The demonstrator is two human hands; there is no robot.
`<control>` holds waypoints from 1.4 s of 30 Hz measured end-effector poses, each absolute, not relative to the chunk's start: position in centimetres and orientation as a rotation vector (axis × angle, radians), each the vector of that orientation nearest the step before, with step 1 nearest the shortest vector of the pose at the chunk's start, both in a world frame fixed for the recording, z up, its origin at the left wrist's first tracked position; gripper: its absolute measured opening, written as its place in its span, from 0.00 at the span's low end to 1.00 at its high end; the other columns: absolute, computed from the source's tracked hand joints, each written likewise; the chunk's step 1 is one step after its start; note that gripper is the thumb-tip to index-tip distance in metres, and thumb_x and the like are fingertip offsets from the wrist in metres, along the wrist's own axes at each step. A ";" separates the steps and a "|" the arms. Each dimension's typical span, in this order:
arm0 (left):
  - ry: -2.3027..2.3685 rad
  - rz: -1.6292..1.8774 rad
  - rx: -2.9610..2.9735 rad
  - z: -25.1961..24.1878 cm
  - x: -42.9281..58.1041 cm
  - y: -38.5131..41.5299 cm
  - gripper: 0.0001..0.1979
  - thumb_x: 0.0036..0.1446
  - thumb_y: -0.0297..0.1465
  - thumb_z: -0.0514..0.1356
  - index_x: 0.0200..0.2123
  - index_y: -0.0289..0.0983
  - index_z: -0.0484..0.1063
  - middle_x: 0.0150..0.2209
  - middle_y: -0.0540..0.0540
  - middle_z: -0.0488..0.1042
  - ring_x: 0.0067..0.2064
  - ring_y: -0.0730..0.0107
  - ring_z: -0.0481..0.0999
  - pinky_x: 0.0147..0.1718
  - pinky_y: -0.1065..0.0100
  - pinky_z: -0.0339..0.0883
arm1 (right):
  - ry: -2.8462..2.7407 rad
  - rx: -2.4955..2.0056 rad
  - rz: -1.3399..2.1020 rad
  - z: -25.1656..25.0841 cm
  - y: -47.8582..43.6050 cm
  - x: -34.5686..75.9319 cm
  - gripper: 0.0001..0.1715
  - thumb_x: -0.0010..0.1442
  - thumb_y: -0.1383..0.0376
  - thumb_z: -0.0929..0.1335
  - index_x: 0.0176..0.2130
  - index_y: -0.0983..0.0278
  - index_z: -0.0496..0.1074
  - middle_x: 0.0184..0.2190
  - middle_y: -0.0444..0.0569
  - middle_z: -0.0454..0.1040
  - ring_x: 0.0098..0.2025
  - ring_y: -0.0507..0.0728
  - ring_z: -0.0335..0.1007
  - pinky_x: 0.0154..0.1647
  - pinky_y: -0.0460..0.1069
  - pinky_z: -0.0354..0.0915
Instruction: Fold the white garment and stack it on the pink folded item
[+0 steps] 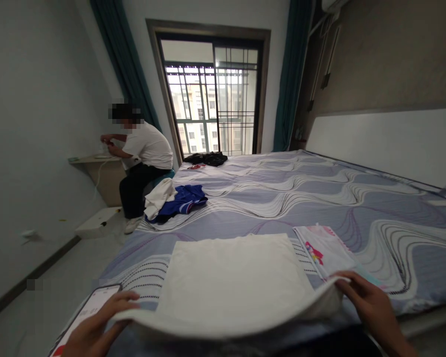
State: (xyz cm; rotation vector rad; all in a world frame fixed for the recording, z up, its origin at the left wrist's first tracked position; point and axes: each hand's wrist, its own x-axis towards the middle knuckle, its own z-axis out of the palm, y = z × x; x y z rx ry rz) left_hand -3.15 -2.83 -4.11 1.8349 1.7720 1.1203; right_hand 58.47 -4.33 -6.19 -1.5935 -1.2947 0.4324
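A plain white cloth (pixel 230 272), perhaps a folded garment, lies on the bed in front of me with its far part flat. Its near edge is lifted and sags in a curve between my hands. My left hand (pixel 100 322) is closed on the left corner of that edge, thumb below and fingers above. At the right corner, my right hand (pixel 367 302) pinches the edge between thumb and fingers. Beside my left hand is a phone (pixel 91 310) with a lit screen. Just beyond my right hand lies a flat white piece with a colourful print (pixel 330 250).
Patterned grey-blue bedding (pixel 267 198) covers the bed. A crumpled white cloth (pixel 159 198) and a blue garment (pixel 188 198) lie at its left edge, with black items (pixel 208 158) farther back. Another person (pixel 144 153) sits left by a small table (pixel 96 159).
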 end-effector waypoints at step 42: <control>2.211 1.066 1.459 -10.4 2.3 16.4 0.30 0.51 0.49 0.54 0.47 0.33 0.75 0.47 0.36 0.79 0.49 0.50 0.77 0.51 0.55 0.67 | -1.235 -1.859 0.468 -13.1 16.5 57.0 0.26 0.53 0.46 0.64 0.34 0.63 0.78 0.34 0.55 0.81 0.38 0.62 0.76 0.41 0.54 0.66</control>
